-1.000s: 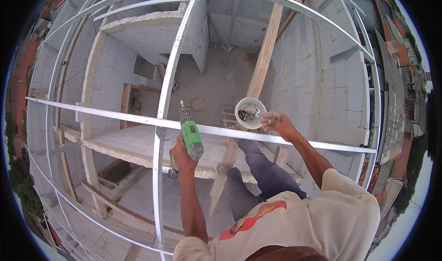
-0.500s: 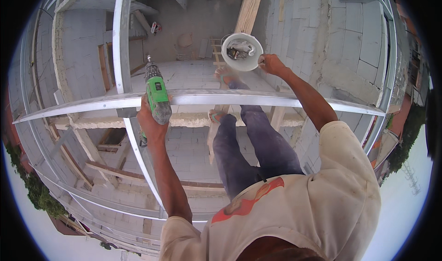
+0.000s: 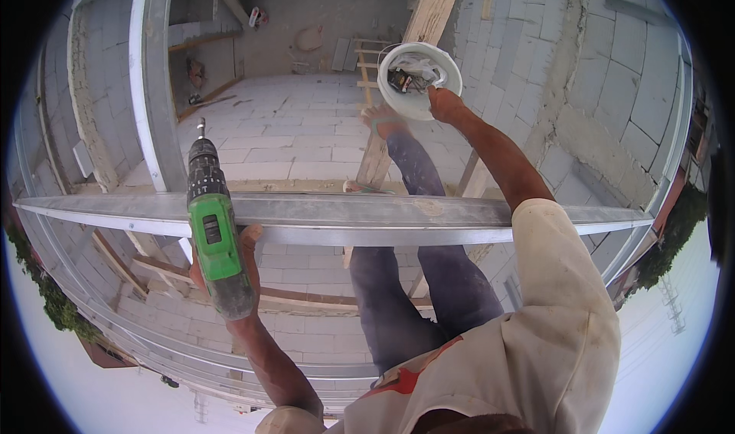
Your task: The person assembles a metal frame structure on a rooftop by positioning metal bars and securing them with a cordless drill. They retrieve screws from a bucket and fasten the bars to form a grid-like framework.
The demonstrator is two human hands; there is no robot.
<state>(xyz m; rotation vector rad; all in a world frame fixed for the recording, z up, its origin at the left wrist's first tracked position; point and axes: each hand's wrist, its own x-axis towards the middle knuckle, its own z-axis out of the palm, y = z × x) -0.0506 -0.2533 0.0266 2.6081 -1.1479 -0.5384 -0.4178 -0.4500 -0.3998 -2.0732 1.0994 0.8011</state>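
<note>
My left hand (image 3: 249, 269) grips a green and black cordless drill (image 3: 216, 239), its chuck and bit pointing away from me. The drill is above the near-left stretch of a silver metal beam (image 3: 344, 216) that crosses in front of me. My right hand (image 3: 445, 105) is over the near right rim of a white bucket (image 3: 419, 106), fingers bunched together and dipping inside; whatever they hold is hidden. A clear plastic bag (image 3: 423, 70) and small dark items lie in the bucket, which rests at a wooden plank (image 3: 433, 11).
Another metal profile (image 3: 149, 89) runs away from me at left, meeting the crossbeam. Far below are pale block walls, a floor and a wooden ladder (image 3: 366, 66). My feet stand on a narrow timber (image 3: 374, 162) over the drop.
My right hand has shifted from the bucket's outer rim to its inside. The drill has moved left and nearer, and the whole view has tilted a little.
</note>
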